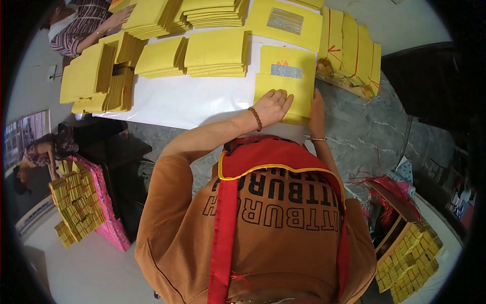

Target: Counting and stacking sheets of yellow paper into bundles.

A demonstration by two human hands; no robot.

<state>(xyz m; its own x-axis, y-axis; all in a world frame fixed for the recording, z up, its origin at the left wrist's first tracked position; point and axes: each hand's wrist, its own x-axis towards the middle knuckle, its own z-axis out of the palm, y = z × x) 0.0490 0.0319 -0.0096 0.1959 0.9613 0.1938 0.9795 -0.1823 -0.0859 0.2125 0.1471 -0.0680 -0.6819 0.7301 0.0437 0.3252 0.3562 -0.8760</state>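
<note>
A small stack of yellow paper sheets (298, 91) lies at the near edge of a white sheet (177, 104) spread over the table. My left hand (272, 107), with a bead bracelet at the wrist, rests flat on the stack's near left part, fingers stretched out. My right hand (317, 112), with a thin bangle, is seen edge-on against the stack's right side and grips it there. Just behind lies another yellow sheet with a silver foil patch (286, 70).
Several piles of yellow paper (216, 53) cover the far side of the white sheet. Bundles tied with red string (352, 53) stand at the right on the grey marble top (369, 131). Another person's arm (98, 28) works at top left. Containers of yellow bundles sit at lower left (78, 205) and lower right (410, 256).
</note>
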